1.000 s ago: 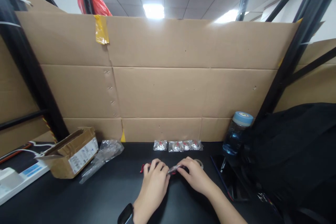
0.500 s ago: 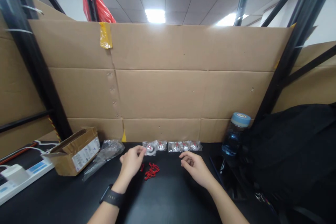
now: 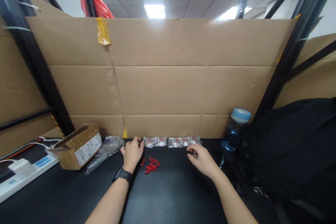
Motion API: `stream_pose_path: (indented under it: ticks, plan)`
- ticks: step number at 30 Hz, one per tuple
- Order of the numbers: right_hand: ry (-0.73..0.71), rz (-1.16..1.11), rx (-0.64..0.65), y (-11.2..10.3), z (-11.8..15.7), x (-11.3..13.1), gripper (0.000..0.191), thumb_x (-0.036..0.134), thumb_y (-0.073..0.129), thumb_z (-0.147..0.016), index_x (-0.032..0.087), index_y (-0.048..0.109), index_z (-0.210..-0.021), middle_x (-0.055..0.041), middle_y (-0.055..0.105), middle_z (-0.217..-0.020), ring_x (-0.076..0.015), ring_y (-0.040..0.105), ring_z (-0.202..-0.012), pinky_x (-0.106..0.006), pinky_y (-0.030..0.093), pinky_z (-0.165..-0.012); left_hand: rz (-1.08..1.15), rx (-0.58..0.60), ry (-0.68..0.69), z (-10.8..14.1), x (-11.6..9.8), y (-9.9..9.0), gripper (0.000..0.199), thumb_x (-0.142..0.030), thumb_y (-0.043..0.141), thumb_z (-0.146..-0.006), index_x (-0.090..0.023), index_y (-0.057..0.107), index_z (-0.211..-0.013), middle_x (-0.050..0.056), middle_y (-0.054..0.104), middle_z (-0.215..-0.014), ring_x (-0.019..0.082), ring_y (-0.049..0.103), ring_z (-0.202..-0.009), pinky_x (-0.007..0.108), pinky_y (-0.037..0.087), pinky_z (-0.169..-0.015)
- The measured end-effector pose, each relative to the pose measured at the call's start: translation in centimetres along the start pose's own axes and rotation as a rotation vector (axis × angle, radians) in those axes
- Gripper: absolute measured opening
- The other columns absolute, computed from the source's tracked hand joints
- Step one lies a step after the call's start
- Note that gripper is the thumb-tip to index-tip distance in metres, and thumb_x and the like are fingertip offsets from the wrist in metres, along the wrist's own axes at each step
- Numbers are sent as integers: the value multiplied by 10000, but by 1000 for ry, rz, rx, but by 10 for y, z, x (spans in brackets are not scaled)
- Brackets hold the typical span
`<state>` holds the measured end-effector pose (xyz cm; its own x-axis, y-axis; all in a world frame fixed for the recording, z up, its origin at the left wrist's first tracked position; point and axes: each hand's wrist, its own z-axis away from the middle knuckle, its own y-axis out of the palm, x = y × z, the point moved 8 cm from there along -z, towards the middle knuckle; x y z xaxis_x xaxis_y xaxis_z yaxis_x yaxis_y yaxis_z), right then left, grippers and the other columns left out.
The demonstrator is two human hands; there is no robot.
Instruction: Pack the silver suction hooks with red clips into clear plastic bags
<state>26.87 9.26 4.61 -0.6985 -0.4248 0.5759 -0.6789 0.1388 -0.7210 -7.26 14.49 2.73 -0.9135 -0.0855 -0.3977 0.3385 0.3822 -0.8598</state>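
Several small clear plastic packets (image 3: 149, 142), each with a round, shiny item and a touch of red inside, lie in a row along the back of the black table. At the row's left end is my left hand (image 3: 132, 154), palm down, its fingers a little apart and the thumb close beside the end packet. Whether it touches that packet I cannot tell. My right hand (image 3: 202, 159) hovers just in front of the row's right end, fingers curved and apart, holding nothing. A loose pile of red cords (image 3: 152, 165) rests between the hands, with one small red loop (image 3: 142, 162) beside it.
To the left stand an open cardboard box (image 3: 76, 147), a crumpled clear plastic bag (image 3: 109, 150) and a white power strip (image 3: 34, 175). A blue-lidded bottle (image 3: 235, 129) and a black bag (image 3: 294, 154) are on the right. A cardboard wall (image 3: 160, 91) closes the back.
My left hand has let go of the leftmost packet, which now lies in line with the others. My right hand has shifted slightly to the right. The view has tilted a little.
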Motion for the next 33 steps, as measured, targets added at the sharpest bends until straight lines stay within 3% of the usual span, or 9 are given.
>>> stream_pose_path:
  ticks: [2, 4, 8, 10, 16, 23, 28, 33]
  plan:
    - [16, 90, 37, 0, 2, -9, 339, 241, 721, -752, 226, 702, -1091, -88, 681, -1144, -281, 615, -1054, -414, 466, -947, 1, 90, 93, 5, -4, -5, 242, -354, 474, -954, -250, 674, -1041, 77, 753, -1048, 287, 629, -1089, 404, 369, -902]
    - [64, 139, 97, 4, 5, -20, 481, 232, 778, -688, 239, 693, -1161, -98, 664, -1218, -312, 599, -1117, -443, 451, -982, -18, 230, 184, 15, -6, -7, 207, -381, 530, -920, -273, 701, -957, 54, 757, -1014, 282, 641, -1061, 392, 378, -887]
    - [81, 113, 157, 10, 7, -32, 454, 143, 741, -685, 207, 707, -1133, -102, 694, -1132, -278, 638, -1076, -390, 471, -974, -78, 415, 193, 36, 0, -12, 300, -549, 684, -777, -279, 735, -898, 62, 765, -983, 339, 655, -1041, 449, 378, -901]
    - [84, 106, 136, 9, 6, -35, 468, 109, 740, -653, 198, 711, -1111, -99, 697, -1108, -270, 650, -1050, -370, 482, -953, -89, 453, 194, 44, -1, -11, 291, -529, 736, -727, -275, 739, -869, 60, 771, -960, 342, 669, -1022, 466, 371, -915]
    - [142, 92, 158, 7, 7, -47, 421, 120, 749, -621, 201, 726, -1033, -54, 714, -968, -213, 666, -861, -288, 496, -792, -138, 465, 203, 49, -9, -6, 22, -247, 716, -735, -260, 728, -748, 24, 776, -840, 289, 694, -952, 476, 333, -937]
    - [129, 109, 182, 1, 6, -47, 389, 152, 766, -633, 212, 733, -1016, -47, 737, -977, -215, 662, -867, -290, 487, -799, -61, 433, 311, 51, -21, -15, 326, -255, 765, -706, -322, 711, -1021, -8, 759, -919, 273, 679, -991, 415, 342, -900]
    - [54, 60, 132, -10, 3, -33, 289, 172, 724, -698, 209, 726, -985, -48, 746, -963, -214, 667, -861, -307, 495, -818, -51, 452, 369, 54, -31, -16, 86, -205, 715, -769, -284, 735, -797, -16, 765, -852, 236, 694, -935, 424, 326, -941]
    - [11, 13, 91, -12, 0, -22, 306, 257, 744, -731, 217, 719, -1033, -48, 749, -1006, -213, 672, -873, -323, 507, -829, -75, 491, 330, 49, -20, -11, 153, -143, 648, -772, -263, 730, -725, 2, 775, -835, 250, 703, -923, 463, 322, -986]
